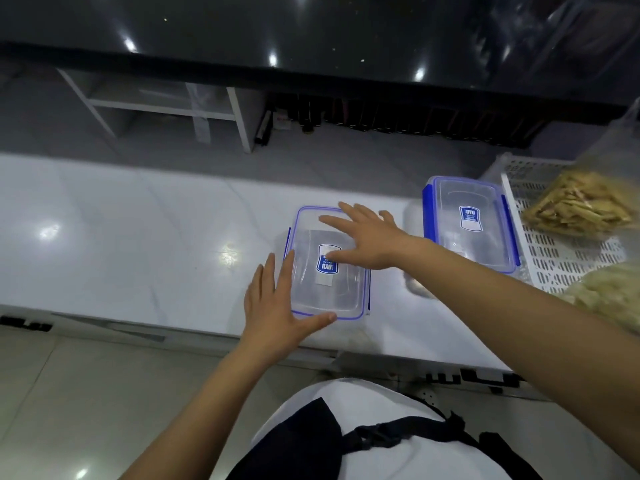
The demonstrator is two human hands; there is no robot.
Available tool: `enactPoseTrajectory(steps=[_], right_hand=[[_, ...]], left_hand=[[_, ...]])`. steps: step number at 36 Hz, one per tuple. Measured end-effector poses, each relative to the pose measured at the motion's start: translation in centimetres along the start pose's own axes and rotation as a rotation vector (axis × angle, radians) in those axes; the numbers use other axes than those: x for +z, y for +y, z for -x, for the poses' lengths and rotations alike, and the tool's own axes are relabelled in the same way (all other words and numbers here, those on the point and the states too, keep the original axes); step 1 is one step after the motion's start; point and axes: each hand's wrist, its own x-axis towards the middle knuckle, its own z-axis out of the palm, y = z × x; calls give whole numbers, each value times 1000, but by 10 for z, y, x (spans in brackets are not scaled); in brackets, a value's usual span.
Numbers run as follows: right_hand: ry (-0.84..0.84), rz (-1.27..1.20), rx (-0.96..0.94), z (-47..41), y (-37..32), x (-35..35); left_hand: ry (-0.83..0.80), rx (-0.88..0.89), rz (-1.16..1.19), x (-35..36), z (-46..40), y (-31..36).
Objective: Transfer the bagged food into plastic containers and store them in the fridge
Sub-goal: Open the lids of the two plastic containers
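A clear plastic container with blue lid clips (341, 292) lies closed on the white counter (138, 237). My left hand (277, 306) lies flat against its near-left corner, fingers straight, thumb along the front edge. My right hand (363, 237) rests spread on top of its lid. A second lidded container with a blue rim (471, 220) sits to the right. A clear bag of yellow food strips (581, 206) and a bag of pale shredded food (613, 299) lie on a white slotted tray (554, 258).
The counter's front edge runs just below the near container. Beyond the counter is a gap with a white shelf unit (166, 105) and a row of dark bottles (398, 123) under a black glossy worktop (311, 39).
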Motion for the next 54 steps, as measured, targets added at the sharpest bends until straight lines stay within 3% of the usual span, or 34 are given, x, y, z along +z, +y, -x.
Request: enactPoseTrajectory(steps=[7, 11, 14, 28, 37, 41, 46, 48, 51, 54], right_hand=[[136, -189, 110, -3, 2, -3], [150, -565, 240, -1, 9, -3], [161, -753, 274, 0, 11, -2], [200, -871, 263, 4, -3, -9], [205, -914, 184, 12, -20, -27], [210, -931, 107, 12, -34, -43], [189, -973, 4, 2, -53, -64], [163, -992, -19, -3, -60, -69], [240, -1027, 1, -13, -65, -67], [322, -956, 27, -14, -65, -52]], left_hand=[[65, -86, 211, -13, 5, -13], [105, -133, 485, -10, 20, -17], [103, -150, 567, -7, 28, -14], [51, -172, 727, -31, 30, 2], [79, -163, 604, -60, 30, 0], [52, -229, 765, -90, 22, -11], [-253, -275, 1022, -127, 11, -32], [-303, -279, 1131, -136, 9, -40], [-240, -282, 1290, -147, 5, -49], [-50, -251, 1326, -162, -4, -53]])
